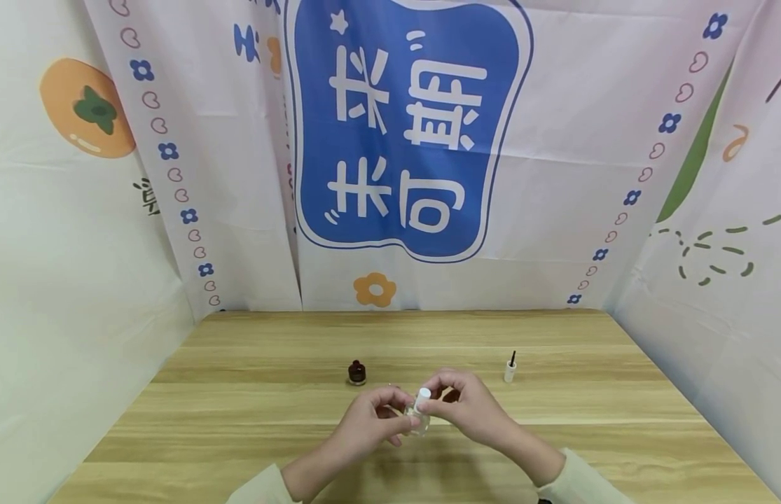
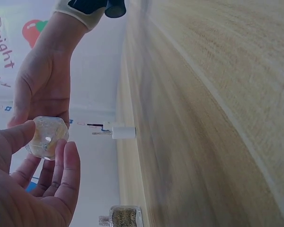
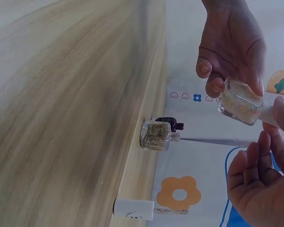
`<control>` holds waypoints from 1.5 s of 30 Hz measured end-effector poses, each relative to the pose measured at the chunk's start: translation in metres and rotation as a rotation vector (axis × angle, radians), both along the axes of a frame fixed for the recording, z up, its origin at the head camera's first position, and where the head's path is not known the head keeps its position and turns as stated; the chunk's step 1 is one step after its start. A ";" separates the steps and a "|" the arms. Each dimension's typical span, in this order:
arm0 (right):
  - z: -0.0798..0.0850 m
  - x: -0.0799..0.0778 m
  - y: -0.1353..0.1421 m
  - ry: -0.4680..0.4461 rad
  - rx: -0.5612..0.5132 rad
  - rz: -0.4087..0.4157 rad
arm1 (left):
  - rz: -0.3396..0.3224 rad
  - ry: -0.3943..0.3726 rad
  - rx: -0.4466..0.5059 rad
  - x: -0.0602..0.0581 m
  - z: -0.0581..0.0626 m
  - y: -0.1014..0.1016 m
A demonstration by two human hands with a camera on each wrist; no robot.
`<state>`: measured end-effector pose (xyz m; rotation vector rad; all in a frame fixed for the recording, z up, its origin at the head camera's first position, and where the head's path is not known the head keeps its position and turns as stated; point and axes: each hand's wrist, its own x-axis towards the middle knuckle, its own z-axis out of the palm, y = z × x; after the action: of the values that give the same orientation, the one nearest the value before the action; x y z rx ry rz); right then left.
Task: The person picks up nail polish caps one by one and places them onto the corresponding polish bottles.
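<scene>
My left hand [image 1: 374,420] pinches a clear, faceted nail polish bottle [image 3: 241,101] with pale flakes inside, held above the table. My right hand [image 1: 472,407] grips its white cap [image 1: 423,397] between thumb and fingers; the cap sits at the bottle's neck. In the left wrist view, the bottle's base [image 2: 47,138] faces the camera, with the left thumb and fingertips around its sides.
On the wooden table [image 1: 270,392] stand an uncapped dark red bottle [image 1: 356,374] and an uncapped gold glitter bottle [image 3: 156,136]. A white cap with a dark brush [image 1: 510,369] stands brush up; another, with a glittery brush [image 3: 132,209], stands likewise. Printed cloth [image 1: 554,175] surrounds the table.
</scene>
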<state>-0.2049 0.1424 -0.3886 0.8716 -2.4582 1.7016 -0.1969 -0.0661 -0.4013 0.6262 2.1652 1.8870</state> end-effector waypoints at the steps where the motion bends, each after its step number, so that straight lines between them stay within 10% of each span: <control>1: 0.000 0.000 0.000 0.001 -0.003 0.000 | 0.001 -0.002 -0.001 0.000 0.000 0.000; 45: -0.003 0.000 -0.005 -0.145 -0.062 -0.036 | 0.021 -0.004 -0.010 -0.008 -0.006 -0.002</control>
<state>-0.2044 0.1374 -0.3912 0.7176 -2.4764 1.8807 -0.2046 -0.0676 -0.4077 0.5992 2.1856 1.8857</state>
